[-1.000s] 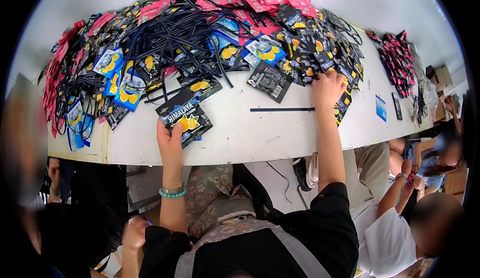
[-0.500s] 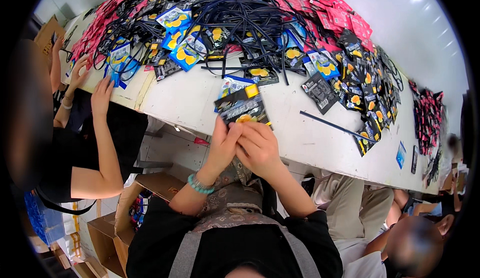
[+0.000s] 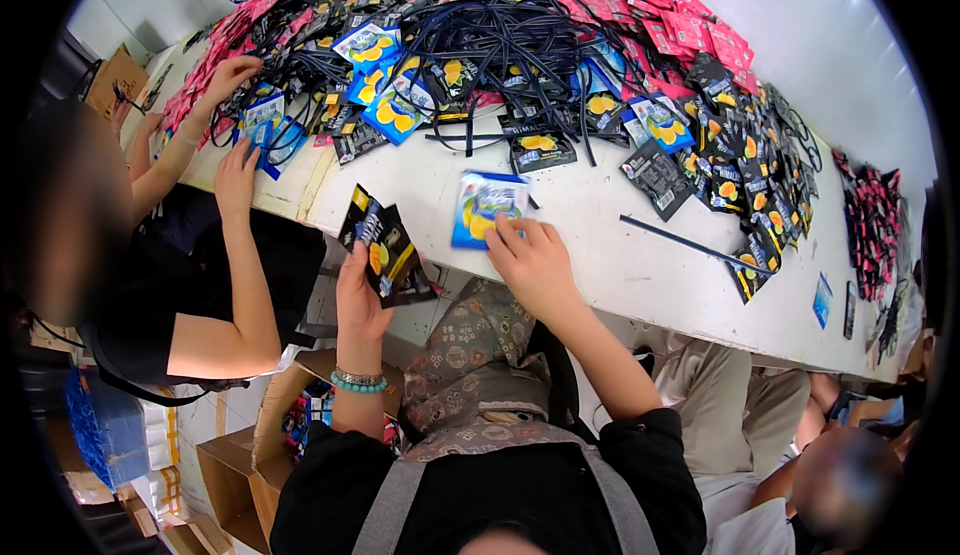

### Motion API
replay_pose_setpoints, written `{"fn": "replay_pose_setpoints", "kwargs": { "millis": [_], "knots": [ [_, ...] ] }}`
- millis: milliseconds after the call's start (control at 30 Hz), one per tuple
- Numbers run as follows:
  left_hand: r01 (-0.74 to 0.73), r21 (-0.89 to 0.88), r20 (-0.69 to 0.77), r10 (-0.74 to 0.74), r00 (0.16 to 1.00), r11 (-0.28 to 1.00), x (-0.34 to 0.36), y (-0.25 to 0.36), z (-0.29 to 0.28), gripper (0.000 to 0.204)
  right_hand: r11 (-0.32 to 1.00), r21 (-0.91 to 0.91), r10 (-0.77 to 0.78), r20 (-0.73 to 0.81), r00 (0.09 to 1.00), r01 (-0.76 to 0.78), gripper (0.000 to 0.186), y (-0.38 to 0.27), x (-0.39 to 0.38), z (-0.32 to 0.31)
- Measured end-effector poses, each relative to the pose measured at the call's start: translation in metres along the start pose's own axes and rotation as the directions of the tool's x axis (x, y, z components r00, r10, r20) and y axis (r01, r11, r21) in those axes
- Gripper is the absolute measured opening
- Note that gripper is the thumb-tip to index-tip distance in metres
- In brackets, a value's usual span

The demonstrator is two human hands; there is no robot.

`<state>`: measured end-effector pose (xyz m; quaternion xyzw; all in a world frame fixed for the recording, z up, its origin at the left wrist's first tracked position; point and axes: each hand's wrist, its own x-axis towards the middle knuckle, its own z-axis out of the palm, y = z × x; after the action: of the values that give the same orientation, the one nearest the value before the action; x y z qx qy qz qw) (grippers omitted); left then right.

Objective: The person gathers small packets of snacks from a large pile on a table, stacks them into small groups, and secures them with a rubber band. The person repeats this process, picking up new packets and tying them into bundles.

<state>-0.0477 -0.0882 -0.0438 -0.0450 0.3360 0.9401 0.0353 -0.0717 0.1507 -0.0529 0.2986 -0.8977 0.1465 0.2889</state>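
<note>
At the table's near edge, my left hand [image 3: 362,293] is closed on black packets [image 3: 388,255] with yellow fruit pictures; they look like two overlapping, but I cannot tell for sure. My right hand [image 3: 535,267] reaches over the table edge, fingers stretched out, fingertips touching the lower right part of a blue and white packet [image 3: 490,203] with lemons on it. That packet lies flat on the white table [image 3: 580,245]. Behind it, a dark strip [image 3: 465,138] and another black packet [image 3: 540,150] lie at the front of the pile.
A wide heap of pink packets [image 3: 690,30], black packets [image 3: 735,185] and tangled dark strips [image 3: 480,45] covers the table's back. A loose strip [image 3: 690,245] lies at the right. A co-worker's hands [image 3: 237,170] work at the left. Cardboard boxes [image 3: 228,475] stand below.
My hands have parted. The left has moved left and down with black packets; the right has let go of them and moved to the blue and white packet, now uncovered.
</note>
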Motion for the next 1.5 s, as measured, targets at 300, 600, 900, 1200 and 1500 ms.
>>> {"fn": "replay_pose_setpoints", "kwargs": {
  "millis": [300, 600, 900, 1200, 1500],
  "knots": [
    [-0.023, 0.448, -0.100, 0.076, 0.992, 0.894, -0.024, -0.043, 0.029, 0.046, 0.750, 0.647, 0.016, 0.187, 0.982, -0.136, 0.011, -0.018, -0.033, -0.018],
    [0.190, 0.157, -0.034, -0.187, 0.982, 0.969, -0.029, -0.042, 0.029, 0.030, 0.792, -0.066, 0.595, -0.141, 0.791, -0.607, 0.031, 0.301, 0.094, -0.021],
    [0.152, 0.117, -0.043, -0.148, 0.988, 0.981, 0.001, -0.040, 0.031, 0.030, 0.669, -0.151, 0.728, 0.332, 0.600, -0.728, 0.047, 0.375, 0.111, -0.075],
    [0.075, 0.054, 0.007, -0.075, 0.997, 0.996, 0.018, -0.038, 0.046, 0.031, 0.690, 0.190, 0.723, -0.231, 0.651, -0.699, 0.027, 0.307, 0.109, -0.120],
    [-0.327, 0.704, 0.454, -0.045, 0.890, 0.630, 0.045, -0.009, 0.122, 0.042, 0.925, 0.287, 0.018, 0.618, 0.786, -0.247, 0.035, 0.095, 0.106, -0.144]
  ]
}}
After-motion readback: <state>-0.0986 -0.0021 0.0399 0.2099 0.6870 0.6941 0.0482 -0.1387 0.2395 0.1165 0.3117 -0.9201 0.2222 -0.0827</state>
